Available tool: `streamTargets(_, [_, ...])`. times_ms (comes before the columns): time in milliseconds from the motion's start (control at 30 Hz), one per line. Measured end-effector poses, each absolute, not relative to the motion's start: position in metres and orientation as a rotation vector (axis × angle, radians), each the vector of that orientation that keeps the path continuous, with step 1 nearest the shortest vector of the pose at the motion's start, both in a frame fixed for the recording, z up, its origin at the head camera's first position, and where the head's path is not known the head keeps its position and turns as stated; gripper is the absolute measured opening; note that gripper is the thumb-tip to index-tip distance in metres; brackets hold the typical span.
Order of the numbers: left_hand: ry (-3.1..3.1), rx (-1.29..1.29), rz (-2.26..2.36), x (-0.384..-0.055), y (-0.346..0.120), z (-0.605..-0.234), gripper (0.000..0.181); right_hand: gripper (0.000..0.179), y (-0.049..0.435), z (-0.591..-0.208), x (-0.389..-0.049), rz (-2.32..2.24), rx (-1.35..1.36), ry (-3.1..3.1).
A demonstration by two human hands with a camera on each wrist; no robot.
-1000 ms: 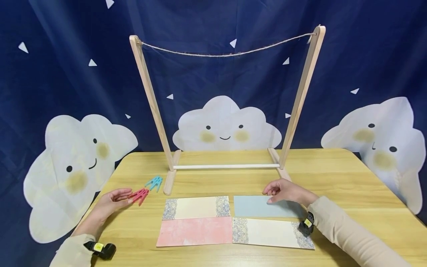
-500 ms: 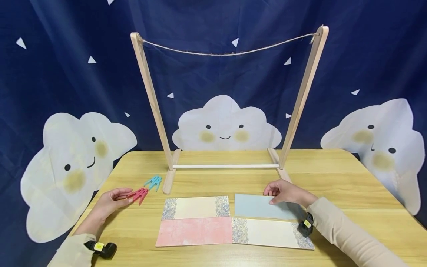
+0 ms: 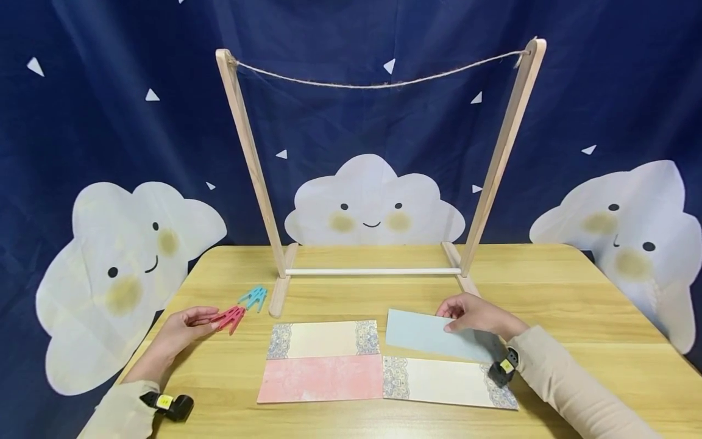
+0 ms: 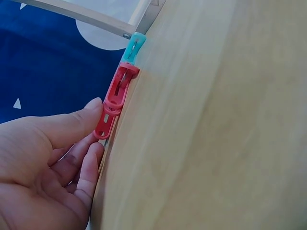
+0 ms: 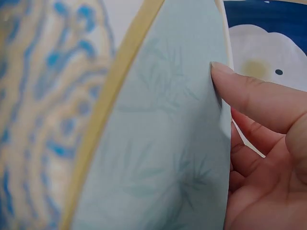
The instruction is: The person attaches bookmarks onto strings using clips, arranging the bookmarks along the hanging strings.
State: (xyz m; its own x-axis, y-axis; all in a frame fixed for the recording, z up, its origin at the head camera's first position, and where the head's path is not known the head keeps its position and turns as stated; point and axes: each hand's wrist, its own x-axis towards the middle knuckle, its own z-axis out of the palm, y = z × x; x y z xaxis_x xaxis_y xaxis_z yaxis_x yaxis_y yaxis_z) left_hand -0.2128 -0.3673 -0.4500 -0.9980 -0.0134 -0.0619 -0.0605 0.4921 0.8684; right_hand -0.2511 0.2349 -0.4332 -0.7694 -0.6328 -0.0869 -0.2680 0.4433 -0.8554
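In the head view my left hand (image 3: 178, 334) is at the left of the table, thumb and fingertips pinching the end of a red plastic clothespin (image 3: 230, 318). A turquoise clothespin (image 3: 255, 297) lies just beyond it. My right hand (image 3: 478, 316) pinches the far long edge of a light blue paper strip (image 3: 419, 332), thumb on its face. Faint bamboo leaves show on this strip (image 5: 158, 158) in the right wrist view. Its left end is tilted up off the table, while my hand and wrist camera hide part of its right end.
A pink strip (image 3: 320, 379) and two cream strips with lace-patterned ends, one behind (image 3: 323, 339) and one at right (image 3: 444, 381), lie flat. Behind them stands a wooden frame (image 3: 252, 164) with a sagging twine line (image 3: 362, 87) and a white lower bar (image 3: 373, 272).
The light blue strip's left end has lifted and swung away from the cream strip below it, in my right hand's pinch. My left hand and the clothespins have hardly moved.
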Motion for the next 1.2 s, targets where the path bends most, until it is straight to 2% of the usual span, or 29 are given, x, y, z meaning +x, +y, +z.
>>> streamTargets(233, [2.673,-0.053,1.57,-0.2136,-0.3658,-0.447,0.046,0.02,0.2359,-0.4315,-0.2487,-1.319,-0.817,2.263])
streamTargets(967, [2.674,-0.017,1.492,-0.2118,-0.3649,-0.4474,0.06,0.016,0.2383,-0.4338,-0.25,-1.354,-0.885,2.224])
streamTargets(1200, [2.705,-0.01,1.466,-0.212,-0.3645,-0.4498,0.059,0.012,0.2393,-0.434,-0.251,-1.385,-0.965,2.168])
